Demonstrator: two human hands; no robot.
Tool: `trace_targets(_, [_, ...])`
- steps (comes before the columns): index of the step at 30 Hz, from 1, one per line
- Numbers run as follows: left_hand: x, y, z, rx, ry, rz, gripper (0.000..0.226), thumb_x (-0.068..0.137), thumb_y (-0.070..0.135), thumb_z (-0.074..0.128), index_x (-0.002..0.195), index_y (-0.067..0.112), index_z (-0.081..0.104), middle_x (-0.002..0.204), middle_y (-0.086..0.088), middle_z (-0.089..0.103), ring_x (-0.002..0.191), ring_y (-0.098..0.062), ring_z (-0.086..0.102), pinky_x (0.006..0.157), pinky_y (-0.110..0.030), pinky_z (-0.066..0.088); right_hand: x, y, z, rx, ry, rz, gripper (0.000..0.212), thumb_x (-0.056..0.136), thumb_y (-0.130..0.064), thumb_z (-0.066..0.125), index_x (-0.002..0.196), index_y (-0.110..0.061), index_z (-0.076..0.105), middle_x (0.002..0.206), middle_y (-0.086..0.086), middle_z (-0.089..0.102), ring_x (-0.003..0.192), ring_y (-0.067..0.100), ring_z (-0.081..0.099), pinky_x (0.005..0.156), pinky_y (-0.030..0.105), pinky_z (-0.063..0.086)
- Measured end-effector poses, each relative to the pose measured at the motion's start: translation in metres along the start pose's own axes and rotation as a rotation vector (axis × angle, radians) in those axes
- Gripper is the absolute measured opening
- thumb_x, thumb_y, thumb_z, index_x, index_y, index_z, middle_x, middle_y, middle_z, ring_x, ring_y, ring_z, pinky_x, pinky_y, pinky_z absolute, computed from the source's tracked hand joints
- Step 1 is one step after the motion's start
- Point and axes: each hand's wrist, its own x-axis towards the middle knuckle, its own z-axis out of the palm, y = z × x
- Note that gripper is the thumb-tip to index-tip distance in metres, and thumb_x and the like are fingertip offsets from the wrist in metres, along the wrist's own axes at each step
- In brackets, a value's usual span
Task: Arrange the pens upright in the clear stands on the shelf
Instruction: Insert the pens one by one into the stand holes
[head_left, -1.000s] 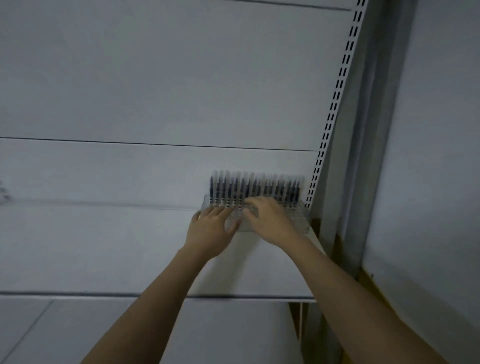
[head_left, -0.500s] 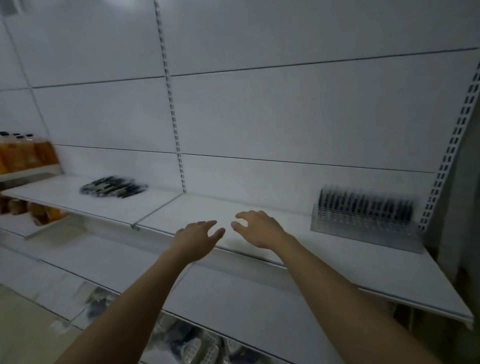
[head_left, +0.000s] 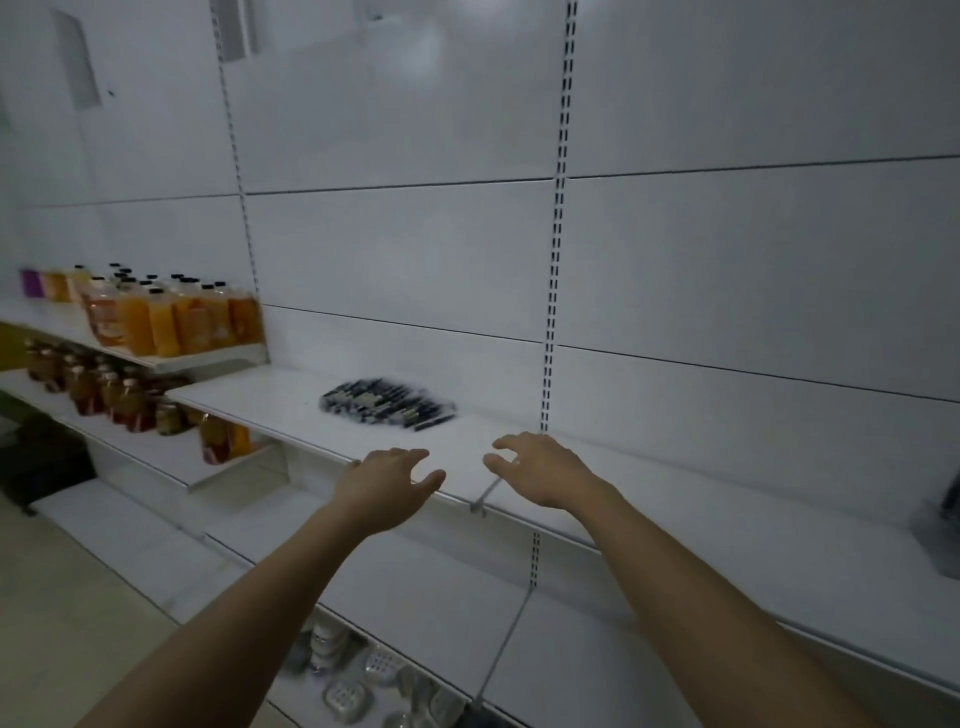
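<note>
Both hands hung in the air over the front edge of the white shelf, palms down and holding nothing. The left hand had its fingers loosely extended and released, the thumb angled toward the other hand. The right hand sat just beside it, a narrow gap between the two, its fingers relaxed and slightly bent, also grasping nothing. Beyond the hands, further back and to the left on the same shelf, a heap of dark pens lay flat in a blurred pile, near the back panel and apart from both hands. At the far right edge of the view a blurred clear stand stood on the shelf, well apart from the pile of pens; its contents could not be made out. To the left, a higher neighbouring shelf carried bottles of orange liquid with dark caps, and a lower one held smaller dark bottles. Beneath the main shelf, near the bottom of the view, several pale round packaged items lay on a low level, too blurred to identify.
</note>
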Motion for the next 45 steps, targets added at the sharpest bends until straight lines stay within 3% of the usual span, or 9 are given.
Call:
trace_targets(6, [0.059, -0.075, -0.002, -0.052, 0.020, -0.033, 0.063, 0.096, 0.061, 0.042, 0.150, 0.027, 0.038, 0.150, -0.003, 0.046, 0.136, -0.027, 0.041, 0.108, -0.045, 0.039, 0.078, -0.034, 0.039, -0.035, 0.000, 0.031, 0.057, 0.102, -0.057, 0.034, 0.148, -0.026, 0.042, 0.154, 0.000, 0.040, 0.140, 0.024, 0.035, 0.109, 0.042, 0.035])
trace_targets(15, [0.145, -0.128, 0.073, -0.268, 0.065, -0.026, 0.062, 0.092, 0.050, 0.059, 0.146, 0.021, 0.044, 0.147, -0.001, 0.047, 0.135, -0.022, 0.039, 0.108, -0.039, 0.039, 0.219, -0.014, 0.128, -0.012, 0.027, 0.169, 0.057, 0.105, -0.047, 0.031, 0.150, -0.012, 0.035, 0.157, 0.007, 0.034, 0.142, 0.027, 0.031, 0.114, 0.042, 0.031])
trace_targets(21, [0.252, -0.135, 0.090, -0.214, 0.089, 0.047, 0.063, 0.089, 0.048, 0.065, 0.140, 0.015, 0.048, 0.141, -0.007, 0.050, 0.131, -0.028, 0.039, 0.105, -0.036, 0.035, 0.308, 0.015, 0.158, -0.116, 0.134, 0.344, 0.042, 0.105, -0.031, 0.029, 0.135, -0.008, 0.047, 0.140, 0.009, 0.046, 0.131, 0.028, 0.040, 0.111, 0.043, 0.029])
trace_targets(26, [0.315, -0.126, 0.114, -0.046, -0.001, 0.042, 0.071, 0.086, 0.062, 0.057, 0.134, 0.012, 0.044, 0.138, -0.011, 0.046, 0.129, -0.031, 0.036, 0.105, -0.037, 0.033, 0.339, 0.013, 0.165, -0.170, 0.235, 0.421, 0.031, 0.098, -0.014, 0.038, 0.125, -0.008, 0.050, 0.130, 0.009, 0.050, 0.123, 0.027, 0.044, 0.107, 0.039, 0.033])
trace_targets(32, [0.356, -0.118, 0.134, 0.090, -0.042, 0.055, 0.066, 0.089, 0.062, 0.049, 0.122, 0.004, 0.048, 0.128, -0.019, 0.051, 0.119, -0.035, 0.043, 0.101, -0.039, 0.034, 0.343, 0.022, 0.170, -0.169, 0.278, 0.410, 0.034, 0.099, -0.015, 0.039, 0.131, -0.009, 0.049, 0.135, 0.007, 0.048, 0.125, 0.026, 0.042, 0.108, 0.037, 0.032])
trace_targets(37, [0.374, -0.111, 0.125, 0.023, -0.177, 0.094, 0.049, 0.093, 0.043, 0.058, 0.117, 0.000, 0.053, 0.132, -0.024, 0.045, 0.119, -0.040, 0.044, 0.094, -0.039, 0.041, 0.341, 0.026, 0.170, -0.059, 0.288, 0.387, 0.035, 0.102, -0.013, 0.037, 0.134, -0.006, 0.051, 0.140, 0.009, 0.049, 0.131, 0.027, 0.041, 0.112, 0.034, 0.029])
trace_targets(41, [0.375, -0.104, 0.118, 0.028, -0.240, 0.242, 0.027, 0.092, 0.020, 0.060, 0.109, 0.000, 0.055, 0.125, -0.025, 0.049, 0.114, -0.037, 0.050, 0.078, -0.034, 0.041, 0.339, 0.018, 0.159, 0.279, 0.369, 0.501, 0.040, 0.106, -0.014, 0.033, 0.143, -0.005, 0.046, 0.146, 0.011, 0.048, 0.135, 0.025, 0.042, 0.108, 0.028, 0.031])
trace_targets(45, [0.374, -0.099, 0.111, 0.034, -0.243, 0.352, 0.012, 0.087, 0.009, 0.060, 0.086, 0.008, 0.048, 0.109, -0.019, 0.059, 0.105, -0.032, 0.057, 0.074, -0.033, 0.044, 0.342, 0.012, 0.150, 0.418, 0.362, 0.579, 0.040, 0.109, -0.024, 0.028, 0.139, -0.008, 0.050, 0.143, 0.010, 0.051, 0.132, 0.026, 0.045, 0.106, 0.030, 0.032])
